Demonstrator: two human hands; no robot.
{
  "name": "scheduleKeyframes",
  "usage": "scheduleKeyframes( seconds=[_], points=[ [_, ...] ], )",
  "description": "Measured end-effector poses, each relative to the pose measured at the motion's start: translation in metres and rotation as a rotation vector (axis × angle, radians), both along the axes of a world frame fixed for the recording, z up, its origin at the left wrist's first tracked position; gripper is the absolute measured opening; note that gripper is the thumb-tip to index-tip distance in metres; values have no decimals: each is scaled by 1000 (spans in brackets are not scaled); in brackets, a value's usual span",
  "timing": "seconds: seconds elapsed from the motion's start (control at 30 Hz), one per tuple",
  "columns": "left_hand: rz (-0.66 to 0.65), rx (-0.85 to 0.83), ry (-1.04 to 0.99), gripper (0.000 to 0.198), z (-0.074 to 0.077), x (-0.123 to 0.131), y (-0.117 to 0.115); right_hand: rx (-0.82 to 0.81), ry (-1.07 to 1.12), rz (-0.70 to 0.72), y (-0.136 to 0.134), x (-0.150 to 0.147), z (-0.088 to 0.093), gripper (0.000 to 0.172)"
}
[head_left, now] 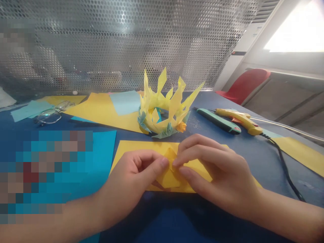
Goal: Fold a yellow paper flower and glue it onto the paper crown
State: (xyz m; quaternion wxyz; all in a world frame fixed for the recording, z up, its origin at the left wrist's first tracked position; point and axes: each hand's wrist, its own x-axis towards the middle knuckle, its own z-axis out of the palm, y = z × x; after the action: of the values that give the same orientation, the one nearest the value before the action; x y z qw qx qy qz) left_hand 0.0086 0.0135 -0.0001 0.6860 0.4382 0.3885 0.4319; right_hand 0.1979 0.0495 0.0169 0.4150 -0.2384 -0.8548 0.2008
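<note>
The left hand (141, 172) is pinching the left edge of a small folded yellow piece (171, 179), thumb and index finger closing together on the paper, seemingly to steady it. The right hand (217, 168) is arching in from the other side, its fingers bending down and their tips touching the piece near a small raised flap at its middle. Its thumb is lying slightly apart from those tips; whether any paper is being gripped between them I cannot tell. The 2 hands are meeting from opposite sides, probably so that 1 is bracing while the other is working the flap.

The piece is sitting above the yellow sheet (124, 153), between the hands; the sheet is lying on the bench (172, 219), likely serving as a work surface. The paper crown (174, 109) is standing just beyond, perhaps to be within sight. The green cutter (217, 120) and the glue gun (239, 119) are resting to the right, seemingly within reach but out of the hands' way.

The piece's narrow tip is pointing away from the person, towards the crown, and its straight edge is facing the person. Its long axis is running near to far, roughly across the sheet's longer side.
</note>
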Motion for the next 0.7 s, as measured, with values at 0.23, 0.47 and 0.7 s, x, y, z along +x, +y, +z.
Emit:
scheduleKeyframes(
  seconds=[0.23, 0.47, 0.7],
  points=[
    [37, -5, -7, 16, -2, 0, 2, -238, 119, -46, 0, -3, -14, 24],
    [92, 118, 145, 26, -2, 1, 1, -214, 151, 60, -6, 1, -16, 34],
    [19, 13, 140, 25, 0, 1, 0, -88, 143, 54, -1, 5, -12, 23]
  ],
)
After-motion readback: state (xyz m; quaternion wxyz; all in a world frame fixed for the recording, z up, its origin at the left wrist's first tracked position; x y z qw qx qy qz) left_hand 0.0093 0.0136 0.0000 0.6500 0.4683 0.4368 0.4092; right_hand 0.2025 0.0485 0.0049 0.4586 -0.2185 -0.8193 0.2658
